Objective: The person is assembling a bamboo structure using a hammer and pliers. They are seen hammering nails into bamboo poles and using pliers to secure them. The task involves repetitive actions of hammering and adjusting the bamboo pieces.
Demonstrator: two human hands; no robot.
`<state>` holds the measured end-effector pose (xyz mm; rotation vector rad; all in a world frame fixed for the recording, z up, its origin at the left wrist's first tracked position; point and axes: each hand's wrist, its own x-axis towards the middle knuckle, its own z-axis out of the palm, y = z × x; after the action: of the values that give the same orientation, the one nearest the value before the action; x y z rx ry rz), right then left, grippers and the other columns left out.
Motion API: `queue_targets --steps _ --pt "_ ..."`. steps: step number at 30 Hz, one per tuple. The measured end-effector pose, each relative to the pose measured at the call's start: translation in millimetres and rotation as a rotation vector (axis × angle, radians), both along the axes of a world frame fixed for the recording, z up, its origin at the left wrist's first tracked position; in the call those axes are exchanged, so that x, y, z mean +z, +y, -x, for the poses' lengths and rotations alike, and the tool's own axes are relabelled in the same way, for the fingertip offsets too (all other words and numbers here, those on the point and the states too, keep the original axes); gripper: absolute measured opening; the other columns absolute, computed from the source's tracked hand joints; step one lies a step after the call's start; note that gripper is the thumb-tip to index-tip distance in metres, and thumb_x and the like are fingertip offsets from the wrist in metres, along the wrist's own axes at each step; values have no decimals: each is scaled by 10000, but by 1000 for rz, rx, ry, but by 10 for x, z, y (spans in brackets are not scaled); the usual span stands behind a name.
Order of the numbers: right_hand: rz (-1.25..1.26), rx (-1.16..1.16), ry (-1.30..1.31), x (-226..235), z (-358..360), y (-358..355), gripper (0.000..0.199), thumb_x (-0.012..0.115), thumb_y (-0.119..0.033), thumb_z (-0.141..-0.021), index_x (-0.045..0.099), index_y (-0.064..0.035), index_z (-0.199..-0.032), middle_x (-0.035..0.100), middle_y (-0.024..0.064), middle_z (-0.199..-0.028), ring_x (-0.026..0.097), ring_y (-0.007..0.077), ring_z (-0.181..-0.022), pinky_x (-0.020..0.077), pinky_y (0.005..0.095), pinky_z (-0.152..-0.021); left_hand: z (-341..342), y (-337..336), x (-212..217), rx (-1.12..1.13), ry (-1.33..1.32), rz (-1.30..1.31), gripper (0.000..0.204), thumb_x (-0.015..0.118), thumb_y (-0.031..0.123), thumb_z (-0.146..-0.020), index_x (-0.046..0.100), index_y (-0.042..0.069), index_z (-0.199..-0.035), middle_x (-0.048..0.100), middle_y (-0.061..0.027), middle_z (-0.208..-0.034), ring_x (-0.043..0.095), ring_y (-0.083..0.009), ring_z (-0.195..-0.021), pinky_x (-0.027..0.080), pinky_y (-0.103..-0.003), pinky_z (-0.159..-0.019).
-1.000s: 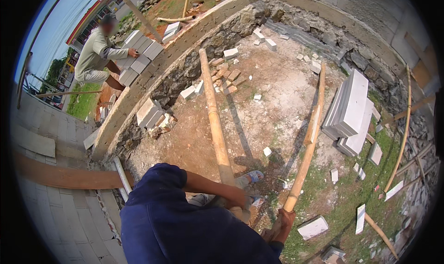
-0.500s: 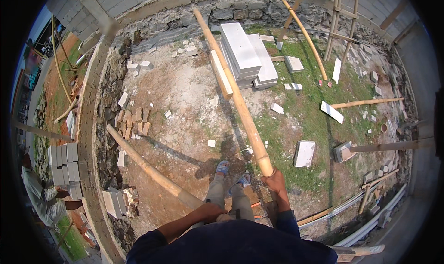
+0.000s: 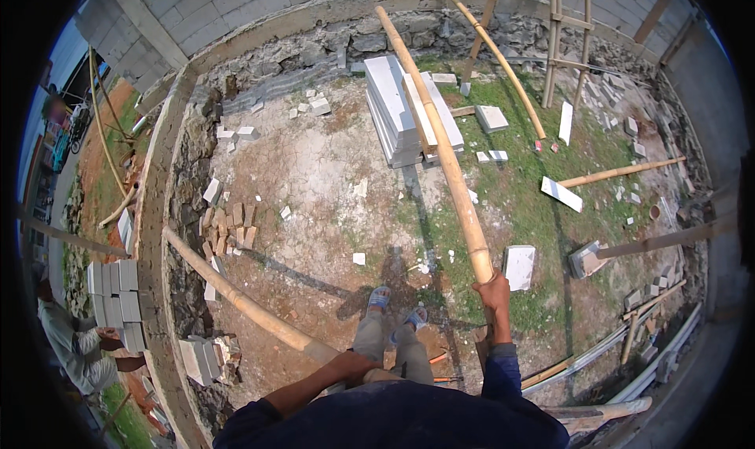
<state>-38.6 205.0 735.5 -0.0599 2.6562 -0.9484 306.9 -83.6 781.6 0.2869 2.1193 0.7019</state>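
My right hand (image 3: pixel 493 290) is wrapped round the near end of a long bamboo pole (image 3: pixel 452 170), which slants away to the far stone footing. A short length of pale timber (image 3: pixel 418 112) lies along the left side of this pole near its far part. My left hand (image 3: pixel 355 365) is closed over a second, lower bamboo pole (image 3: pixel 236 289) in front of my body; its fingers are partly hidden. That pole runs from my waist out to the left wall.
White blocks (image 3: pixel 389 95) are stacked beyond the raised pole. Bricks (image 3: pixel 228 225) lie at left. A ladder (image 3: pixel 560 56) leans at the far right, near another bamboo pole (image 3: pixel 503 60). Outside the low wall (image 3: pixel 149 213), a person (image 3: pixel 75 343) is beside stacked blocks (image 3: pixel 116 299).
My right hand has moved right and slightly up, swinging the long bamboo pole rightward across the stacked blocks. My left hand stays on the lower pole. The view has shifted slightly.
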Motion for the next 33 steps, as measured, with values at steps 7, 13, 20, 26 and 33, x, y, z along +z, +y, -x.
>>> queue_targets --steps 7,13,20,26,33 --pt "-233 24 -48 -738 592 207 618 922 -291 -709 681 18 -1187 760 289 -1038 739 465 -1016 583 549 -865 58 87 -266 14 -8 56 640 781 436 -804 642 243 -1399 770 -160 -1072 749 -388 -1009 580 -533 -867" --pt "-341 52 -71 -1510 836 441 667 935 -330 -709 666 28 -1203 765 276 -1063 746 450 -1022 594 529 -877 205 318 -706 77 -68 77 725 823 451 -755 630 217 -1414 771 -177 -1062 748 -391 -1008 583 -529 -878" --pt "-391 132 -88 -2158 481 283 653 890 -315 -784 581 3 -1264 760 274 -1074 733 481 -1021 584 549 -871 -98 529 -1093 203 -132 60 751 897 428 -653 649 184 -1318 753 -170 -1095 737 -371 -1042 572 -533 -898" --pt "-355 60 -153 -2732 485 495 656 876 -302 -819 501 -12 -1273 752 267 -1094 733 469 -1025 575 564 -865 43 657 -1477 266 -176 78 719 870 382 -664 675 193 -1331 774 -151 -1080 747 -391 -996 589 -519 -867" --pt "-401 -107 -145 -3384 502 473 419 745 -182 -882 540 -59 -1226 757 257 -1042 755 442 -1005 592 547 -865 205 755 -1922 300 -216 171 845 909 462 -644 620 165 -1380 781 -203 -1078 749 -420 -1024 594 -542 -900"
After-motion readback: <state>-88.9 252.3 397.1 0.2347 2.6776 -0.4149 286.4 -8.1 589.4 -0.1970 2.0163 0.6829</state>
